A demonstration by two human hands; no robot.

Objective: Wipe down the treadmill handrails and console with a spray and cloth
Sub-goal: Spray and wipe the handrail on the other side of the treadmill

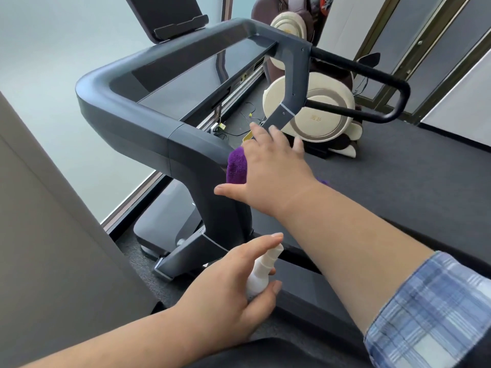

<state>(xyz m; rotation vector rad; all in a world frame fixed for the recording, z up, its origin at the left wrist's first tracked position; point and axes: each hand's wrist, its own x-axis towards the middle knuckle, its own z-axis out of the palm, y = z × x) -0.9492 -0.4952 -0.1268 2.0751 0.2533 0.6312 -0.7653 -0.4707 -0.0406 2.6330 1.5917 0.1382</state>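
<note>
On the near-side handrail [186, 150], right where it bends down into the upright, you're pressing the purple cloth [237, 166] flat with your right hand [271, 173]. Fingers are looking spread and mostly straight over the cloth, thumb out to the side, so it's a press, not a grip. Part of the cloth is showing past the wrist too.

Your left hand [225, 296] is gripping the white spray bottle [261, 272] low in front of you, index finger lying along the nozzle top. Bottle is pointing roughly toward the upright, well below the cloth. Can't tell if you're pumping it.

Progress, as a judgement: you're working on 1 of 2 handrails. Nothing in view is showing wet streaks or a clear wiped/unwiped boundary, so I can't confirm what's already done. The far handrail loop [382, 83] and the glossy console panel [202, 73] are looking untouched, and the tilted screen [162, 14] above is only partly in view.

Remaining, likely: rest of this rail forward to the corner, across the front bar, console surface, then the far rail.
</note>
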